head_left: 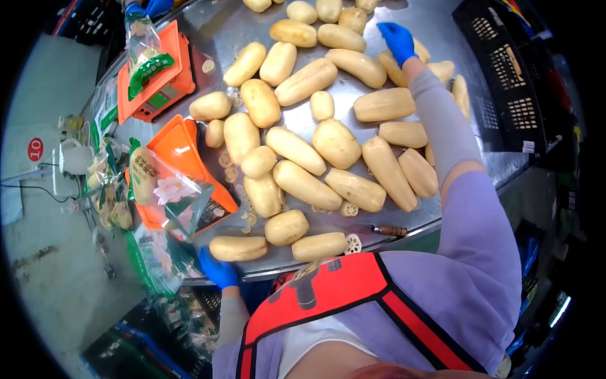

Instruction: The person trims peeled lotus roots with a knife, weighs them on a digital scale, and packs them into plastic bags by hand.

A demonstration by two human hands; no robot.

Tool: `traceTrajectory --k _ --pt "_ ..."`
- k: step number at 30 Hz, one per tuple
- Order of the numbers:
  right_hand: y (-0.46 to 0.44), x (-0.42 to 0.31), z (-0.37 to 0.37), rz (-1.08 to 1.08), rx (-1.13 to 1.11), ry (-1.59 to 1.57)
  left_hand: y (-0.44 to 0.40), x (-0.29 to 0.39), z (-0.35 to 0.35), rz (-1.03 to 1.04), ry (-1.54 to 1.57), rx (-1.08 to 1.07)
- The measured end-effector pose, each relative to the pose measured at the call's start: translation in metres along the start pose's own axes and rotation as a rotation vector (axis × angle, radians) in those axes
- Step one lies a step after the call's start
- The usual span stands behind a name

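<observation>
Smooth, pale-yellow, plump cylindrical lotus root segments [336, 144] lie loosely spread, mostly on their sides, between the blue-gloved right hand [398, 43] and blue-gloved left hand [219, 270]. One oblong segment [238, 248] lies crosswise just beside the left hand; others lie near the right hand, partly hidden.

One head-worn view, forward and down, from above the table [214, 31].

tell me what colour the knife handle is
The knife handle is brown; it shows best in the head view, the only one here.
</observation>
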State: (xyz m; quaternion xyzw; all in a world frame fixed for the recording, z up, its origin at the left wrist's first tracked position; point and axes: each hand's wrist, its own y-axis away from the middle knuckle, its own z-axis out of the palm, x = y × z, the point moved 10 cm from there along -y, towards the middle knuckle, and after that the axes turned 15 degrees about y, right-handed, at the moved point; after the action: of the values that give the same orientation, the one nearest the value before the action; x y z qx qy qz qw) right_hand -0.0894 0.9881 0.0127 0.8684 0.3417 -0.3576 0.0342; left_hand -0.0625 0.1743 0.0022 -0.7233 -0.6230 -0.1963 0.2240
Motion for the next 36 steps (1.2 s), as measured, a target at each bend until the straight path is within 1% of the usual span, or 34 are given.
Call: traceTrajectory --k 1,3,4,5,7,9,10,11,12,13,14,15,17,18,19,20,21,22,23,24,25,26,27,29,31,33,35,36 --pt "-0.014 -0.003 -0.002 -0.04 0.042 0.117 0.0 -0.004 0.001 -0.01 -0.017 -0.009" --pt "-0.042 0.001 0.01 -0.02 0.037 0.234 0.0 -0.002 0.004 0.034 -0.062 -0.033" --pt "-0.054 0.006 0.02 0.058 0.011 0.273 -0.001 -0.001 0.006 0.023 -0.074 -0.045" --pt "-0.072 0.006 0.028 -0.017 -0.105 0.202 0.0 -0.001 0.006 -0.014 -0.041 -0.03" --pt "-0.08 -0.01 0.018 -0.065 0.158 0.182 0.0 -0.006 0.007 -0.066 -0.019 -0.024" --pt "-0.092 -0.022 0.022 0.028 0.092 0.286 0.004 -0.033 0.008 -0.289 0.236 0.053" --pt "-0.102 -0.021 0.03 -0.048 0.107 0.214 0.005 -0.034 0.009 -0.304 0.225 0.052" --pt "-0.111 -0.014 0.042 -0.048 0.089 0.212 0.004 -0.027 0.006 -0.239 0.129 0.07" --pt "-0.116 -0.017 0.044 -0.102 0.177 0.272 0.004 -0.021 0.004 -0.173 0.033 0.089" --pt "-0.115 -0.025 0.041 -0.154 0.265 0.331 0.003 -0.019 0.005 -0.187 0.021 0.086" --pt "-0.127 -0.02 0.048 -0.124 0.112 0.33 0.004 -0.03 0.007 -0.328 0.272 0.126" --pt "-0.127 -0.019 0.051 -0.126 0.101 0.326 0.005 -0.039 0.012 -0.464 0.528 0.17" --pt "-0.128 -0.003 0.052 0.022 0.067 -0.215 0.002 -0.027 0.013 -0.465 0.503 0.17" --pt "-0.119 -0.029 0.036 -0.108 0.146 0.109 0.001 -0.025 0.013 -0.475 0.516 0.184" --pt "-0.12 -0.02 0.04 -0.112 0.148 0.107 0.002 -0.025 0.012 -0.483 0.531 0.197" --pt "-0.121 0.009 0.047 -0.02 0.134 0.0 0.002 -0.025 0.012 -0.479 0.536 0.2" --pt "-0.115 0.015 0.043 0.073 0.121 -0.106 -0.002 -0.018 0.009 -0.382 0.407 0.169" --pt "-0.11 0.018 0.05 0.144 -0.054 -0.285 -0.004 -0.011 0.007 -0.284 0.278 0.134" --pt "-0.102 0.013 0.041 0.138 -0.041 -0.282 -0.004 -0.015 0.005 -0.275 0.289 0.135" --pt "-0.092 0.015 0.045 0.208 -0.092 -0.548 -0.005 -0.018 0.004 -0.241 0.274 0.108" --pt "-0.08 0.01 0.048 0.272 -0.144 -0.813 0.0 -0.032 0.002 -0.276 0.328 0.117" --pt "-0.067 0.003 0.042 0.276 -0.19 -0.907 0.004 -0.045 -0.001 -0.311 0.382 0.129" --pt "-0.041 -0.023 0.031 0.243 -0.255 -0.959 0.004 -0.04 -0.013 -0.416 0.282 0.136" --pt "0.016 -0.077 0.008 0.176 -0.389 -1.043 0.009 -0.066 -0.042 -0.426 0.376 0.342" --pt "0.067 -0.119 -0.006 0.154 -0.518 -1.134 0.001 -0.05 -0.059 -0.385 0.44 0.427" --pt "0.11 -0.138 0.002 0.188 -0.785 -1.397 -0.014 -0.004 -0.071 -0.324 0.452 0.476" --pt "0.143 -0.155 -0.012 0.103 -0.642 -1.175 -0.034 0.051 -0.079 -0.12 0.49 0.433" --pt "0.161 -0.163 -0.019 0.074 -0.572 -1.058 -0.042 0.075 -0.076 -0.08 0.571 0.406"
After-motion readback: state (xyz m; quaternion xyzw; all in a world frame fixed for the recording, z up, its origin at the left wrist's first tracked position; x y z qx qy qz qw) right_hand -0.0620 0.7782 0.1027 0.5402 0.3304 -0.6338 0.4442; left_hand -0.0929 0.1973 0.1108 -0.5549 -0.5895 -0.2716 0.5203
